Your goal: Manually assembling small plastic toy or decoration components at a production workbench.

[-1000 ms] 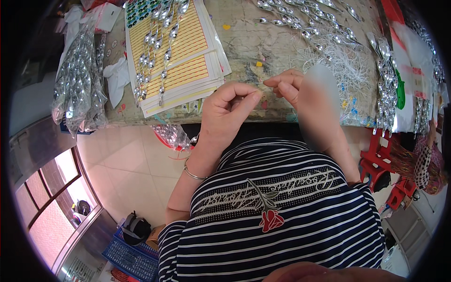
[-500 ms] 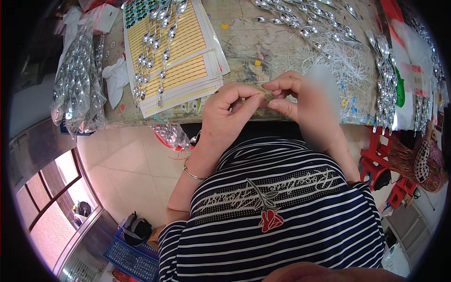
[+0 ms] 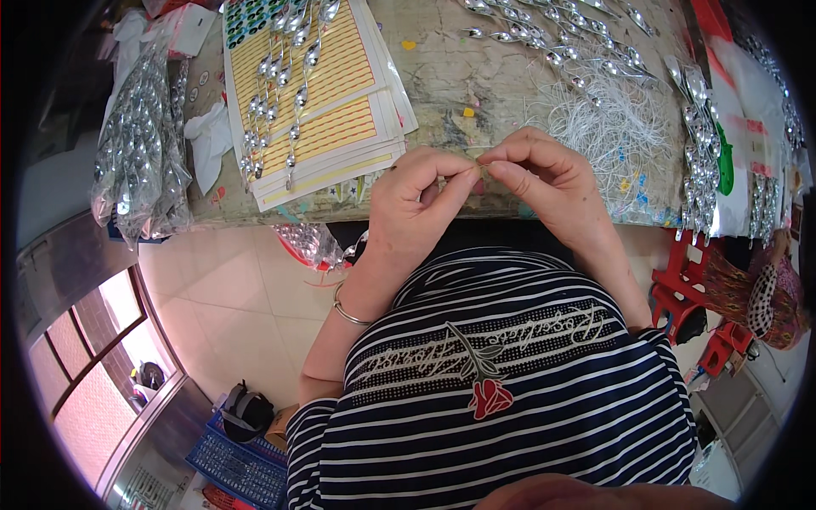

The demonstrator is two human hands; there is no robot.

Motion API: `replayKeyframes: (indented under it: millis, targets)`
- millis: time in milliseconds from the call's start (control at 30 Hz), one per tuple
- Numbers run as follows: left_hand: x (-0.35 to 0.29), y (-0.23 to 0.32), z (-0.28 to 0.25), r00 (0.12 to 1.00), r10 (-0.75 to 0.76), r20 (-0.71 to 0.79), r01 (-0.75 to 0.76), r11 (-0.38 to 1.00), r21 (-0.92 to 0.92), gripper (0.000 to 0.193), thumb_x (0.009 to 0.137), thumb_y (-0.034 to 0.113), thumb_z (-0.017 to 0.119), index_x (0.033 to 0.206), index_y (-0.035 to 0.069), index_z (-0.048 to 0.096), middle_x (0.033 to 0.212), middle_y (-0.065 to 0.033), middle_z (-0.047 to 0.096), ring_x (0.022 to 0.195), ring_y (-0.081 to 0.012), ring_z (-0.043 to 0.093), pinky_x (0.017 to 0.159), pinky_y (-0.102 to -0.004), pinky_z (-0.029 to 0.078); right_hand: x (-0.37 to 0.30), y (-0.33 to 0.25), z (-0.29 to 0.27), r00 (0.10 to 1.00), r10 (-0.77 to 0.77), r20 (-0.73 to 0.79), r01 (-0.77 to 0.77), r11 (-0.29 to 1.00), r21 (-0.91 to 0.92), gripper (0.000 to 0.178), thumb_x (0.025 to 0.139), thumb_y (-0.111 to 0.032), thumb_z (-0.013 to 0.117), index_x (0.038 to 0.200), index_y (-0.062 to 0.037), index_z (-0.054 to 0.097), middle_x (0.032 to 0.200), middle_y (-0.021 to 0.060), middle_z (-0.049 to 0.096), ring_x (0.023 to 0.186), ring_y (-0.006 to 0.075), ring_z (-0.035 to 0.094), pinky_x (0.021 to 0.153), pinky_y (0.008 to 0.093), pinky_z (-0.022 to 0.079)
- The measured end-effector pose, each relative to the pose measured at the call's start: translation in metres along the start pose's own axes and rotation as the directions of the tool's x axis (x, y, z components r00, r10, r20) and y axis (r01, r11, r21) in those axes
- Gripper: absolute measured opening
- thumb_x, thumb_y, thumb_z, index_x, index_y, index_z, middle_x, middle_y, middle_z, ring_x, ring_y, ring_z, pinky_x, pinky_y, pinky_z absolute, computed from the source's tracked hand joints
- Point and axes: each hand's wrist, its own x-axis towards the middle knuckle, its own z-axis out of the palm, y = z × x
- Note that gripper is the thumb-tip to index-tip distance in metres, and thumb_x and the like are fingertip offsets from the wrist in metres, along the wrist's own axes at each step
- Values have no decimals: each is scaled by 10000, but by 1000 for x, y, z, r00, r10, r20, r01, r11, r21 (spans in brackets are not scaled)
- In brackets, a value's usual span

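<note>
My left hand (image 3: 415,208) and my right hand (image 3: 544,183) meet at the near edge of the worn table (image 3: 463,85), fingertips pinched together on a thin pale thread (image 3: 478,166) that is barely visible. A tangle of white threads (image 3: 608,127) lies just right of my right hand. Strings of shiny silver spoon-shaped lures (image 3: 280,93) rest on a stack of yellow-striped sheets (image 3: 336,119) to the left of my left hand. A bangle (image 3: 347,313) sits on my left wrist.
More silver lures (image 3: 544,34) lie across the table's far side and down its right edge (image 3: 699,127). A clear bag of silver pieces (image 3: 136,144) hangs at the left. Red plastic stools (image 3: 688,280) stand at right, a blue crate (image 3: 234,463) on the tiled floor below.
My hands have drawn slightly closer, fingertips now touching at the thread. Nothing else on the table has moved.
</note>
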Motion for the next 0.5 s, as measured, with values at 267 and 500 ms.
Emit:
replayKeyframes:
  millis: [267, 500]
  targets:
    - [-2, -4, 1, 996, -80, 27, 82, 994, -73, 31, 803, 47, 669, 816, 75, 668, 720, 30, 596, 516, -21, 374, 470, -191, 306, 3, 2, 1, 994, -104, -30, 99, 985, -140, 77, 872, -67, 614, 880, 8, 629, 870, 43, 583, 837, 123, 547, 761, 243, 427]
    - [-3, -6, 0, 982, -176, 75, 188, 961, -201, 33, 832, 73, 661, 850, 46, 659, 752, 19, 604, 580, -14, 422, 526, -177, 336, 5, 3, 1, 978, -204, -53, 187, 954, -234, 82, 874, -70, 604, 874, 11, 591, 853, 51, 572, 819, 150, 542, 757, 254, 427]
